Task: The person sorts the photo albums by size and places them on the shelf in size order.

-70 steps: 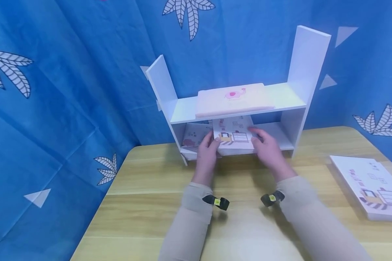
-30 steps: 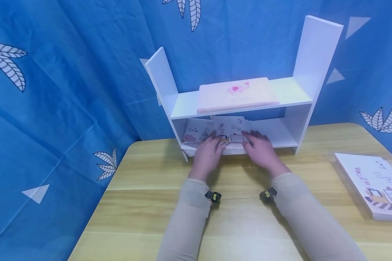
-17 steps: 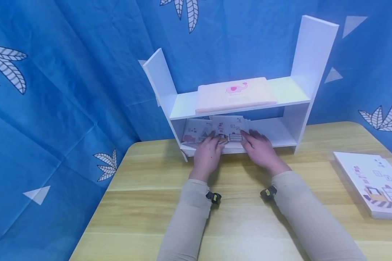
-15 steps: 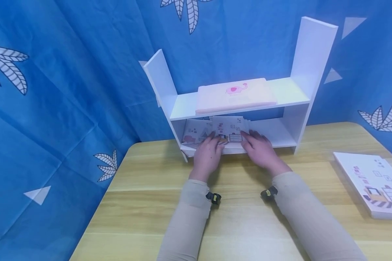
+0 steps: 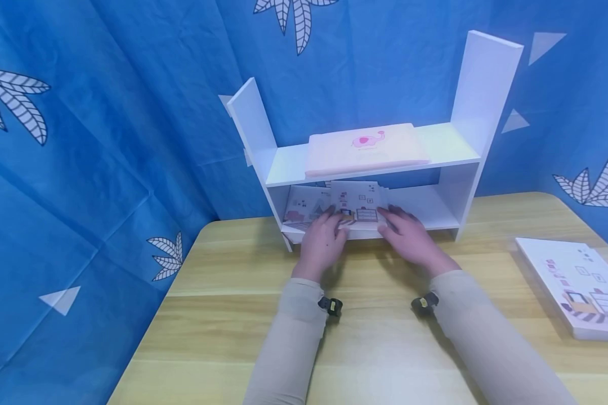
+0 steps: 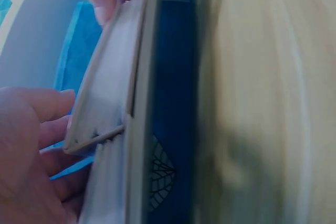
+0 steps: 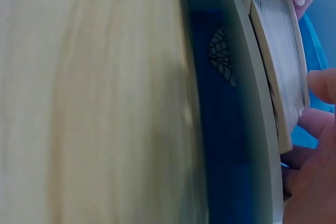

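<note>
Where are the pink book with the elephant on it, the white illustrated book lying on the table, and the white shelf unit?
pink book with the elephant (image 5: 365, 151), head view, middle of its cover.
white illustrated book on the table (image 5: 577, 284), head view, cover centre.
white shelf unit (image 5: 486, 84), head view, right upright panel.

Bright even light, soft shadows, wrist views blurred (close-up)

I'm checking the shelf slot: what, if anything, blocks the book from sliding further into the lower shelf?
Nothing visible blocks it. Both hands, left hand and right hand, hold the book on the lower shelf; another book lies alongside.
</note>
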